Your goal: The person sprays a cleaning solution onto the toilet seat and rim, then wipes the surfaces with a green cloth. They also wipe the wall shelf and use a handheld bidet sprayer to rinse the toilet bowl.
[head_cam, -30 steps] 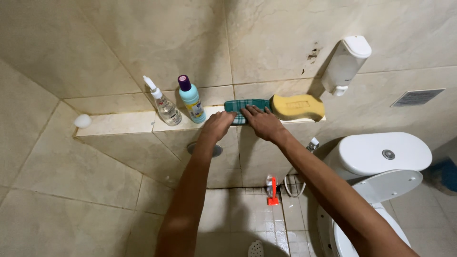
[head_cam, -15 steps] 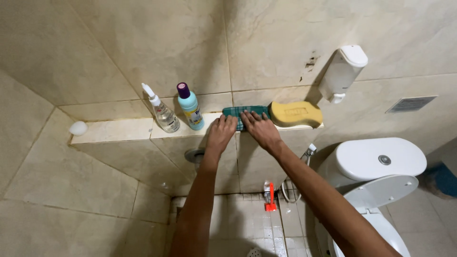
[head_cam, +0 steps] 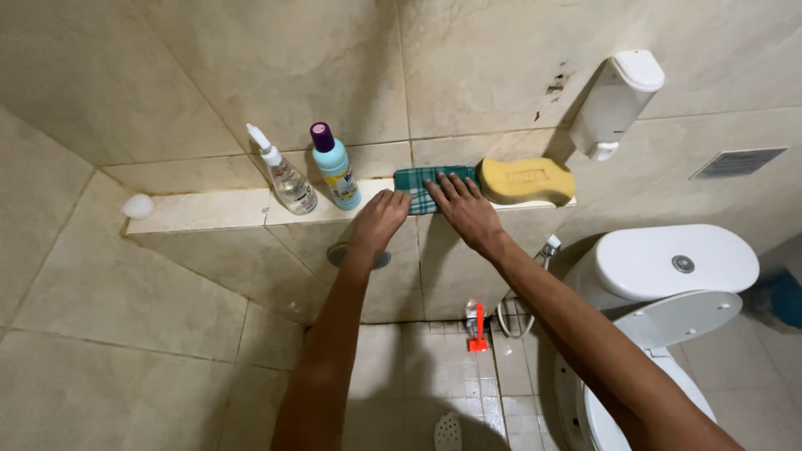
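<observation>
Two hands press a green cloth on a bathroom ledge.

The big white toilet sits at about four o'clock from the hands, with its lid up. The long tiled ledge runs across the wall. A white soap box hangs on the wall at two o'clock. A yellow sponge lies just right of the cloth. A blue bottle and a clear spray bottle stand at nine o'clock. The right hand lies flat and open on the green checked cloth. The left hand is loosely curled, fingertips on the cloth's left edge. Neither hand grips it.
</observation>
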